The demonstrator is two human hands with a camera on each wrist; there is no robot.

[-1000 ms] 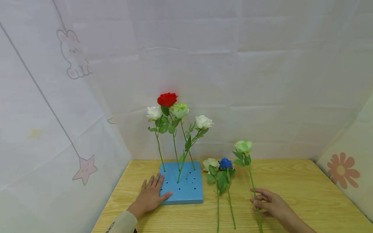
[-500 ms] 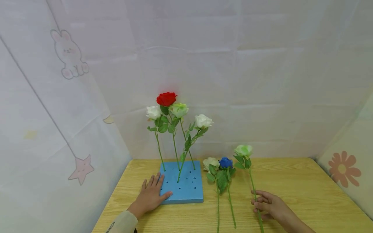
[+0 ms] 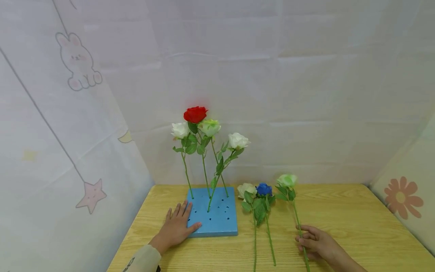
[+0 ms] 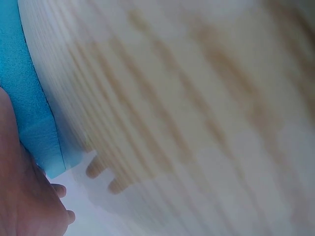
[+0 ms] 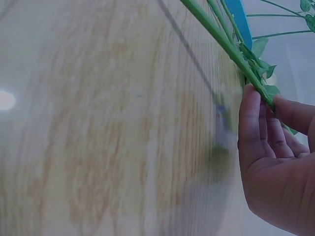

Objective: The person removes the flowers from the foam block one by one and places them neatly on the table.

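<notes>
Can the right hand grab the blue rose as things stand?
Probably not freely: the right hand pinches a pale green rose. Once emptied, it likely could, since the blue rose lies close by.

The rightmost rose (image 3: 287, 181) is pale green, the board (image 3: 218, 226) blue.

- The person's bare left hand (image 3: 175, 228) lies palm down, its fingers (image 3: 176, 212) straight, slightly spread and pointing forward, the left thumb (image 3: 194, 227) stretched out sideways to the right.
- A cream cloth sleeve (image 3: 144, 258) with dark marks covers the left forearm, which enters at the head view's lower edge.
- The person's bare right hand (image 3: 318, 241) pinches between right thumb (image 5: 295, 114) and fingertips, its remaining fingers bent.
- The right forearm (image 3: 346, 261), uncovered where visible, slants in from the lower right.
- Both hands are well apart.
</notes>
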